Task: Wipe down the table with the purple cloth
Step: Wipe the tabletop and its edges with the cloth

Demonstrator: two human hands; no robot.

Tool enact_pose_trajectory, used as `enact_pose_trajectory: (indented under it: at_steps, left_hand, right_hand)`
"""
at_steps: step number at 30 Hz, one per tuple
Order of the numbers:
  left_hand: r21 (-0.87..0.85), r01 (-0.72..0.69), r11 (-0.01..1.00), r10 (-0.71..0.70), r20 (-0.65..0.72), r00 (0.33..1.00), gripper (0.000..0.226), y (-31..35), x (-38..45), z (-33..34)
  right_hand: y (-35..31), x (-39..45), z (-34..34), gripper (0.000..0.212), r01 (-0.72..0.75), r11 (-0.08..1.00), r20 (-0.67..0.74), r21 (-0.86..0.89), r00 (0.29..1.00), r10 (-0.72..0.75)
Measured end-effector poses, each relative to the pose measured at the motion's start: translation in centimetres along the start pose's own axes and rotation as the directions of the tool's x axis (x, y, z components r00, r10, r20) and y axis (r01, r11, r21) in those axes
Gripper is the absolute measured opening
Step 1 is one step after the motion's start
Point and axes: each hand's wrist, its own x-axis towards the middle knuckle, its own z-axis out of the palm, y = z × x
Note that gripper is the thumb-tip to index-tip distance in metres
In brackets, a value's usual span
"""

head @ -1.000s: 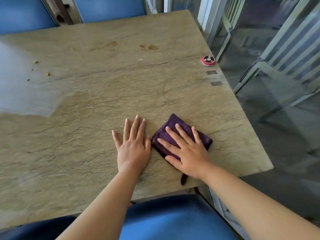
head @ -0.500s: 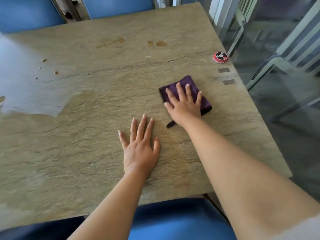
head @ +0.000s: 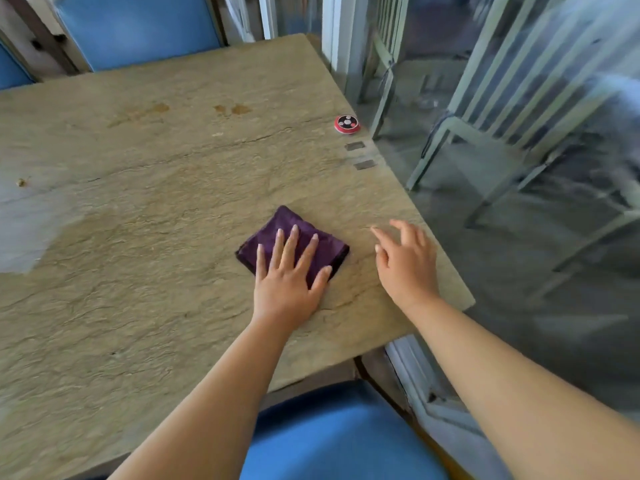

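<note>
A folded purple cloth [head: 333, 249] lies on the stone-look table [head: 156, 220], near its right front corner. My left hand [head: 287, 285] rests flat on the cloth with fingers spread, pressing it against the tabletop. To the right of the cloth, my right hand [head: 407, 265] hovers over the table's right edge, fingers apart, holding nothing. Brownish stains [head: 232, 109] mark the far part of the table, and a crumb [head: 21, 182] lies at the far left.
A round red and black call button [head: 346, 124] sits by the right edge, with two grey patches [head: 355, 146] just in front of it. Blue seats stand at the near side [head: 339, 438] and far side [head: 138, 29]. Glass panels and pale chair frames [head: 485, 133] are to the right.
The cloth came back from the far right toward the near right corner. My right hand let go of it and moved right; my left hand moved onto the cloth.
</note>
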Motion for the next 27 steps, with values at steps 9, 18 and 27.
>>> enact_pose_trajectory:
  at_steps: [9, 18, 27]
  left_hand:
    - [0.122, 0.064, 0.99, -0.073, 0.073, 0.995, 0.065, 3.4, 11.7, 0.7]
    - [0.091, -0.453, 0.887, 0.429, 0.201, 0.881, 0.052, 3.9, 3.1, 1.4]
    - [0.074, -0.16, 0.984, 0.142, 0.205, 0.968, 0.052, 7.8, 10.4, 1.7]
  right_hand:
    - [2.5, -1.0, 1.0, 0.044, -0.11, 0.992, 0.014, -0.068, 0.994, 0.112]
    - [3.3, -0.5, 1.6, 0.044, -0.193, 0.968, -0.097, 0.158, 0.973, 0.21]
    - [5.9, -1.3, -1.6, 0.045, -0.38, 0.801, -0.005, 0.463, 0.902, 0.431]
